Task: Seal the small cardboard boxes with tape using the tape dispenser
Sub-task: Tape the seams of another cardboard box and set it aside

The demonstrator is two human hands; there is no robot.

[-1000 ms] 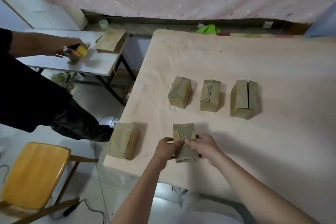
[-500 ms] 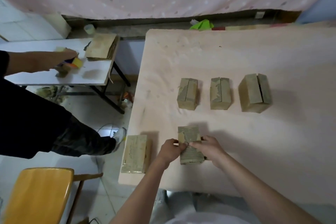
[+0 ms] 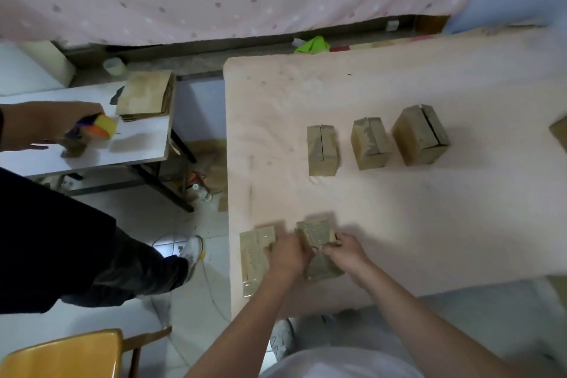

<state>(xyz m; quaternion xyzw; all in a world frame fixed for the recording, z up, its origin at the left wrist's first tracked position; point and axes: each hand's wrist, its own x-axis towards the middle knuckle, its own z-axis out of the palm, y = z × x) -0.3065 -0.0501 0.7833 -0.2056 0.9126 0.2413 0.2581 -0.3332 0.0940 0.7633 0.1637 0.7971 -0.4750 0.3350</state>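
Observation:
A small cardboard box (image 3: 317, 232) lies near the front edge of the pink table (image 3: 399, 199), held between both hands. My left hand (image 3: 285, 255) grips its left side and my right hand (image 3: 345, 255) grips its right side. A taped box (image 3: 256, 255) lies just left of them at the table's corner. Three more small boxes stand in a row farther back: the left box (image 3: 322, 150), the middle box (image 3: 371, 144) and the right box (image 3: 420, 135), whose top flaps gape. Another person's hand holds a colourful tape dispenser (image 3: 98, 127) over the white side table.
A white side table (image 3: 138, 144) at left carries a stack of flat cardboard (image 3: 147, 95) and a tape roll (image 3: 114, 66). Another person in dark clothes (image 3: 61, 239) stands at left. A yellow chair (image 3: 61, 356) sits at lower left. Another box's edge (image 3: 560, 132) shows at far right.
The camera has tilted and shifted, and my hands have slid the held box left, close to the taped corner box. The other person's hand with the dispenser has moved slightly.

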